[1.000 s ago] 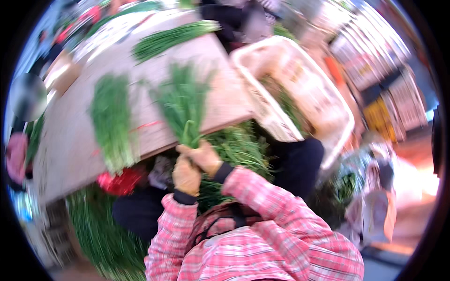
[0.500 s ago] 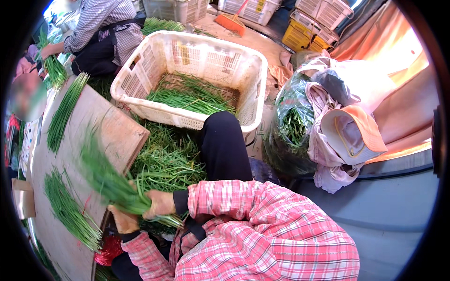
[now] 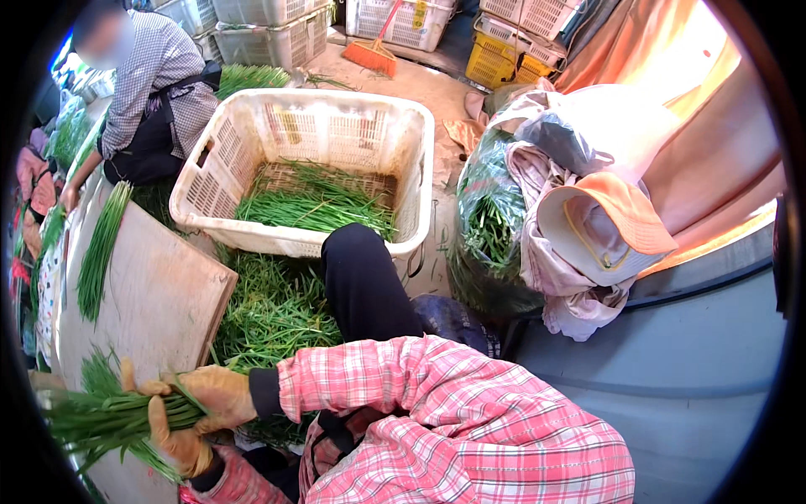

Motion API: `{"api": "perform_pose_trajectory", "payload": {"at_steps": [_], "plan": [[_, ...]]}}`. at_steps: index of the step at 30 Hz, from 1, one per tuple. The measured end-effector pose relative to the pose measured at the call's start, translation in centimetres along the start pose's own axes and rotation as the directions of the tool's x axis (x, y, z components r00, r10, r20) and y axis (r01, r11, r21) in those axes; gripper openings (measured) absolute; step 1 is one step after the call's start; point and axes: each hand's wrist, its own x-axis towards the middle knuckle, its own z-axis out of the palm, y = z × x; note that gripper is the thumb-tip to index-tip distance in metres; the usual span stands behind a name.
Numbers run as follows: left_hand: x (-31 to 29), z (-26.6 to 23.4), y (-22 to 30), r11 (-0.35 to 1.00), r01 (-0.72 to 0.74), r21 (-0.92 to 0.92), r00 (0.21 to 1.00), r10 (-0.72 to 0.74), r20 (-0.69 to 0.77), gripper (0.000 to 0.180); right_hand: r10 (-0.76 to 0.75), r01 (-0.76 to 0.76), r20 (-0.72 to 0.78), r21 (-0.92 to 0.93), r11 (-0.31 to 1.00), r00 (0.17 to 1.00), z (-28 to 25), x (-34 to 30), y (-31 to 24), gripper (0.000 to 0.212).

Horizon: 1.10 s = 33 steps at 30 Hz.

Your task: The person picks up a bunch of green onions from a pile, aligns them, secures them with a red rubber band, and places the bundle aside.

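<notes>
My right hand (image 3: 217, 396), in a tan glove, closes round a bunch of chives (image 3: 117, 420) from above. My left hand (image 3: 178, 443), gloved the same way, grips the bunch from below with its fingers upright against the stalks. The bunch lies level, its green tips pointing left over the wooden board (image 3: 159, 294). Another chive bundle (image 3: 102, 252) rests near the board's far end. Beneath the held bunch lies a further bundle (image 3: 99, 374), mostly hidden. Loose green leaves (image 3: 273, 315) are heaped between the board and my knee.
A white plastic crate (image 3: 302, 239) with chives (image 3: 319, 202) inside stands ahead. At right are a plastic bag of greens (image 3: 487, 227), cloth and an orange-brimmed hat (image 3: 609, 227). A co-worker (image 3: 159, 84) crouches far left. An orange broom (image 3: 369, 57) and stacked crates (image 3: 273, 38) are behind.
Both hands have moved left with the chives, from the board's near edge to over the board. The bunch has swung from slanting away to lying level. My view has shifted a little.
</notes>
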Motion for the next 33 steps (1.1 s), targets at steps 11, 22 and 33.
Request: {"api": "perform_pose_trajectory", "payload": {"at_steps": [11,22,33], "plan": [[0.8,-6.8,4.7,0.98,-0.072,-0.185,0.967,0.023,-0.254,0.034,-0.2,-0.041,-0.169,-0.851,0.523,0.965,-1.4,-1.8,1.1,0.019],[-3.5,-21.5,10.1,0.945,-0.113,-0.306,0.981,0.057,-0.185,0.016,0.59,-0.082,-0.051,-0.996,0.026,0.806,-10.1,-8.2,4.0,0.016],[-0.6,-9.7,7.6,0.694,-0.121,-0.709,0.983,0.185,0.014,0.018,0.213,-0.261,0.612,-0.011,0.965,0.762,0.4,-2.0,-1.0,0.054]]}}
